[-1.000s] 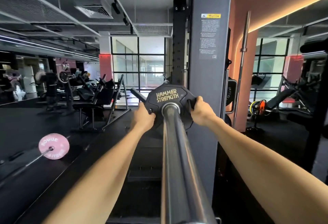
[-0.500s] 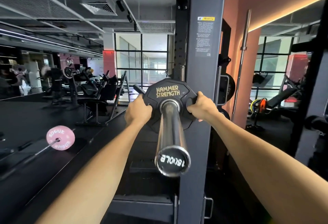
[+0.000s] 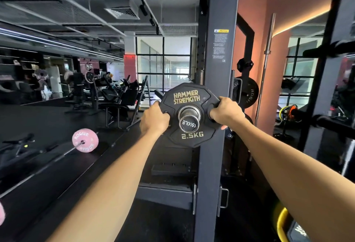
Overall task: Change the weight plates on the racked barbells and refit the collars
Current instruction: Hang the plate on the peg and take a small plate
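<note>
Left hand (image 3: pixel 153 120) grasps left cut-out of 2.5KG plate (image 3: pixel 189 115); right hand (image 3: pixel 225 112) grasps right cut-out. Plate sits at very end of bar sleeve (image 3: pixel 188 121), sleeve tip just poking through bore. Sleeve axis points straight toward wearer; hands level either side, equally near. Count: one plate on sleeve, two hands, no collar visible. Rack upright (image 3: pixel 219 69) just behind plate.

My fingertips were hidden in the plate (image 3: pixel 189 115) slots, and the warning label (image 3: pixel 220 45) text was too small to read.
</note>
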Action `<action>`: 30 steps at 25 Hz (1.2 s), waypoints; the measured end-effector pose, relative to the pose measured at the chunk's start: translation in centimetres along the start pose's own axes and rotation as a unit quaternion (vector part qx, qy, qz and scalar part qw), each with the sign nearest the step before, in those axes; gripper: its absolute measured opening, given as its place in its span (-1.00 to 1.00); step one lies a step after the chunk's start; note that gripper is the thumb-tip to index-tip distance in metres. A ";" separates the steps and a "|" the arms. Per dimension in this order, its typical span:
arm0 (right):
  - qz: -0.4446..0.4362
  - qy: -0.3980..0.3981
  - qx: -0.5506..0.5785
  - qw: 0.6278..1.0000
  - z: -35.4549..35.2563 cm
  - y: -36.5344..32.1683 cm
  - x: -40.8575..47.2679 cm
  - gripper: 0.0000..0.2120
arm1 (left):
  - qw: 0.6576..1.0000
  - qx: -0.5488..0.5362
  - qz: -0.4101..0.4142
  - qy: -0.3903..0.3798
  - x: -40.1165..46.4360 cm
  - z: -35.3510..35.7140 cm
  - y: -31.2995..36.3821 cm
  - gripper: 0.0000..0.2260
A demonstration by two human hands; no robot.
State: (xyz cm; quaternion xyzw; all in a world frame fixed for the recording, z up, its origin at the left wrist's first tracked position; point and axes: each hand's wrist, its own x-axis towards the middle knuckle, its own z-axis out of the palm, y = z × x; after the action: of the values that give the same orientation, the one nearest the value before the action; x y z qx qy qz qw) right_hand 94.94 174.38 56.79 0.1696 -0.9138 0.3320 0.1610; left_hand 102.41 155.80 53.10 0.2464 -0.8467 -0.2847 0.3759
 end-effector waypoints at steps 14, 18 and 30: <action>-0.010 0.007 0.054 0.998 -6.2 -1.1 -9.3 -0.91 | 0.998 -0.017 0.063 0.013 -8.2 -7.6 2.5 -0.78; -0.017 0.022 0.090 0.996 -9.6 0.8 -8.6 -0.84 | 0.996 0.005 0.089 0.024 -8.7 -7.6 6.8 -0.71; -0.038 0.053 0.083 0.994 -24.5 19.0 -1.9 -0.90 | 0.992 0.003 0.127 0.024 -13.0 5.1 26.5 -0.78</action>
State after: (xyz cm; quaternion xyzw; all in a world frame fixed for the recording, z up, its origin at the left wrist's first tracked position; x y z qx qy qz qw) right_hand 93.11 204.68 63.33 0.1995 -0.8662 0.4085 0.2076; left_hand 100.81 184.53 61.51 0.1450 -0.8626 -0.2268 0.4282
